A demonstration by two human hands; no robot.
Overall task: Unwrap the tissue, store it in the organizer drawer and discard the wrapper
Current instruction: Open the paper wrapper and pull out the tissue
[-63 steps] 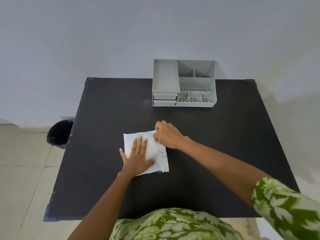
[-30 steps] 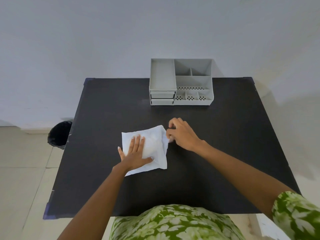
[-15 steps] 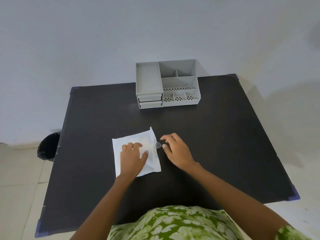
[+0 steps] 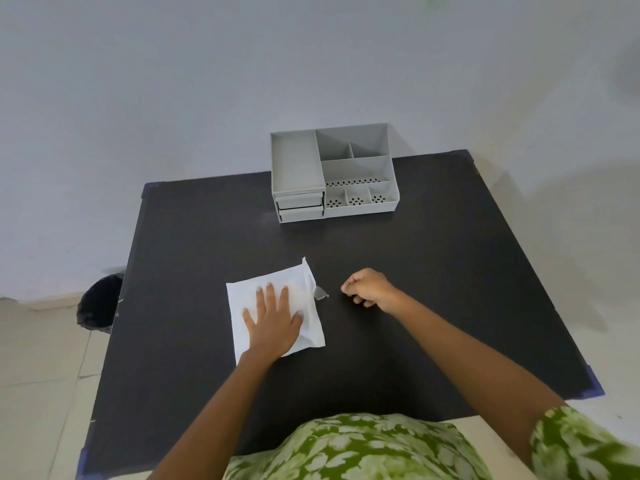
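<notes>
A white wrapped tissue packet [image 4: 242, 296] lies flat on the black table [image 4: 433, 265], a little left of centre. My left hand [image 4: 273, 320] rests flat on top of it with the fingers spread, pressing it down. A small clear tab [image 4: 320, 292] sticks out from the packet's right edge. My right hand [image 4: 369, 287] hovers just right of that tab, apart from it, with the fingers curled in and nothing visible between them. The grey organizer [image 4: 332, 174] stands at the table's far edge; its two small drawers [image 4: 300, 206] at the front left are closed.
A black-lined waste bin [image 4: 98, 303] stands on the floor beside the table's left edge. A pale wall rises directly behind the organizer. The table corners carry blue tape.
My right hand has left the packet's right edge and moved right, with the clear tab now sticking out. My left hand's fingers have flattened and spread on the packet.
</notes>
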